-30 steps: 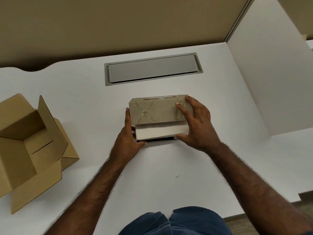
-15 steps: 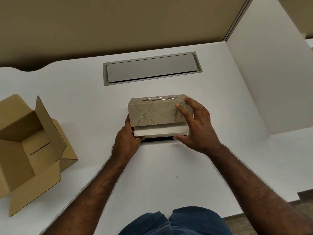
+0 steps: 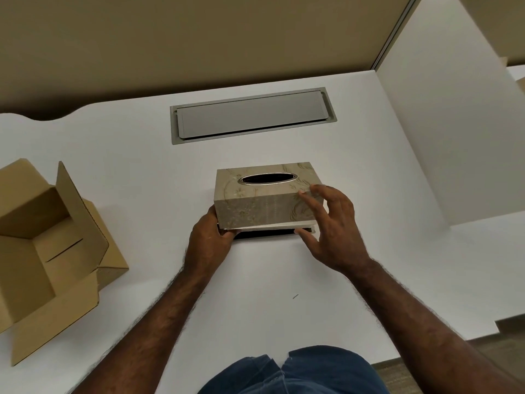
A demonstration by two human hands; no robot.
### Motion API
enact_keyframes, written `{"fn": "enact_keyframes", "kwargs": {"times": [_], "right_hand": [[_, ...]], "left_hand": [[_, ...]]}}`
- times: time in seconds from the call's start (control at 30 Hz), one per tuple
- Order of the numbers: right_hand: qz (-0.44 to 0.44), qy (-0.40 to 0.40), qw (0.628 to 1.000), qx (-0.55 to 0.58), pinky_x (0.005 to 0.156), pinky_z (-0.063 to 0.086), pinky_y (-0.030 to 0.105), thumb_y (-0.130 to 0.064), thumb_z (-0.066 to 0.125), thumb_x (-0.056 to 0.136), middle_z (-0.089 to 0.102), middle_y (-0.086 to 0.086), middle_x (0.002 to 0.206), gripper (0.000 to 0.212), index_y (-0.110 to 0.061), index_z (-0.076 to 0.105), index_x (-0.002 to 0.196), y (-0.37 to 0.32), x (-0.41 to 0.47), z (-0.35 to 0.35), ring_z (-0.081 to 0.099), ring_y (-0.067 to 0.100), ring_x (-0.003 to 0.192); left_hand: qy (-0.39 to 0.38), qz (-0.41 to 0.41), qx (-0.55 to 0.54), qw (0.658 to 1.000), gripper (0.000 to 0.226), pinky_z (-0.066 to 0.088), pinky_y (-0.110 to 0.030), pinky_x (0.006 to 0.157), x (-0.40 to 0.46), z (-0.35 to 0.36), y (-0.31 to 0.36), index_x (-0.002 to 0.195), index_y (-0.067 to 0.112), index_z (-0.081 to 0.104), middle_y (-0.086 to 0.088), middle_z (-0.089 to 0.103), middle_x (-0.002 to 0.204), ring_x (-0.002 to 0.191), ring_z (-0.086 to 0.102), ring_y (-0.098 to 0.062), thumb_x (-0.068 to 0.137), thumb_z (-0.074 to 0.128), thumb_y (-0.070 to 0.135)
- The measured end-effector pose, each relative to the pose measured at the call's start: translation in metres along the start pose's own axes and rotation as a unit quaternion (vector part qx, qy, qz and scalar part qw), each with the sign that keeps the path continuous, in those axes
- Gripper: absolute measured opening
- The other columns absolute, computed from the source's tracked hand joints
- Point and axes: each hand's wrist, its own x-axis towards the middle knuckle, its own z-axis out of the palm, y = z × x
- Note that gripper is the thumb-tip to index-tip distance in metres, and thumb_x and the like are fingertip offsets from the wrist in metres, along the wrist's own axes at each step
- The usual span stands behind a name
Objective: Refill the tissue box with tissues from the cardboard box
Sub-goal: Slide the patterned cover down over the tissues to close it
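A beige patterned tissue box cover (image 3: 264,204) with a dark oval slot on top sits in the middle of the white desk (image 3: 255,280). Under its front edge a thin white strip of tissues (image 3: 272,224) shows above a dark base (image 3: 264,233). My left hand (image 3: 208,241) grips the lower left corner at the base. My right hand (image 3: 331,231) rests on the right end, fingertips on the top edge and thumb at the bottom corner. The open cardboard box (image 3: 42,251) stands at the left, flaps spread; I see no tissues inside it.
A grey cable hatch (image 3: 252,115) is set into the desk behind the tissue box. A white partition (image 3: 454,137) rises at the right. The desk's front edge runs just above my blue-trousered lap (image 3: 292,373).
The cover has come down over the white tissue stack, so much less white shows, and its top slot now faces the camera. Both hands stayed at the ends.
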Motion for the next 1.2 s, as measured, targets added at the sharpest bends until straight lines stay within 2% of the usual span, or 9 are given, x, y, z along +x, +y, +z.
{"fn": "enact_keyframes", "kwargs": {"times": [0.17,0.3,0.43,0.6,0.7,0.87,1.0,1.2], "right_hand": [[0.003,0.024,1.000,-0.010,0.121,0.037,0.050,-0.032,0.087,0.087,0.052,0.017,0.157,0.078,-0.012,0.055,0.155,-0.002,-0.007,0.006,0.051,0.041,0.145],[-0.001,0.025,0.999,-0.022,0.117,0.041,0.051,-0.029,0.092,0.082,0.052,0.016,0.155,0.086,-0.013,0.052,0.157,0.000,-0.002,0.006,0.053,0.041,0.141],[0.004,0.004,1.000,-0.018,0.114,0.043,0.052,-0.032,0.094,0.081,0.052,0.017,0.156,0.090,-0.016,0.052,0.158,0.009,0.006,0.001,0.052,0.040,0.141],[-0.002,-0.002,1.000,-0.012,0.112,0.045,0.051,-0.030,0.094,0.080,0.052,0.016,0.155,0.088,-0.018,0.053,0.157,0.016,0.011,0.002,0.052,0.038,0.139],[-0.003,0.003,1.000,-0.013,0.111,0.046,0.052,-0.028,0.093,0.080,0.053,0.017,0.154,0.086,-0.017,0.054,0.156,0.017,0.013,0.003,0.053,0.039,0.138],[-0.008,0.011,1.000,-0.011,0.110,0.046,0.050,-0.025,0.092,0.081,0.054,0.018,0.153,0.083,-0.015,0.055,0.155,0.017,0.013,0.005,0.053,0.038,0.138],[-0.013,0.021,1.000,-0.015,0.107,0.047,0.048,-0.020,0.092,0.081,0.055,0.018,0.151,0.079,-0.014,0.058,0.152,0.019,0.007,0.009,0.054,0.037,0.135],[-0.008,0.034,0.999,-0.012,0.105,0.048,0.048,-0.020,0.093,0.081,0.059,0.018,0.146,0.073,-0.016,0.060,0.146,0.019,-0.003,0.019,0.056,0.037,0.132]], "left_hand": [[0.009,-0.005,0.013,1.000,0.056,0.049,-0.025,0.080,-0.002,0.001,-0.001,0.137,0.019,0.063,-0.005,0.075,0.123,0.106,0.072,-0.023,0.086,0.084,0.027],[0.008,-0.004,0.011,1.000,0.059,0.051,-0.024,0.081,-0.004,-0.001,0.002,0.138,0.020,0.062,-0.002,0.075,0.124,0.107,0.072,-0.022,0.084,0.085,0.028],[0.005,0.005,-0.005,1.000,0.064,0.050,-0.015,0.076,-0.007,-0.007,0.006,0.135,0.025,0.062,0.002,0.074,0.126,0.102,0.070,-0.015,0.079,0.089,0.038],[-0.001,0.013,0.009,1.000,0.070,0.049,-0.021,0.080,-0.011,-0.012,0.011,0.139,0.024,0.058,-0.001,0.072,0.132,0.101,0.063,-0.011,0.080,0.086,0.047],[0.001,0.017,0.000,1.000,0.064,0.048,-0.013,0.077,-0.009,-0.013,0.011,0.137,0.025,0.060,0.002,0.074,0.128,0.101,0.066,-0.011,0.082,0.085,0.045],[0.003,0.012,0.023,1.000,0.062,0.055,-0.024,0.083,-0.006,-0.011,0.006,0.135,0.020,0.063,-0.002,0.075,0.126,0.104,0.070,-0.016,0.082,0.084,0.045],[0.001,0.010,0.040,0.999,0.063,0.053,-0.023,0.081,-0.006,-0.009,0.003,0.135,0.018,0.063,-0.002,0.075,0.126,0.098,0.066,-0.011,0.081,0.085,0.044],[-0.001,-0.002,0.027,1.000,0.063,0.055,-0.025,0.082,-0.010,-0.003,-0.005,0.133,0.017,0.063,-0.004,0.076,0.124,0.103,0.073,-0.019,0.080,0.088,0.040]]}}
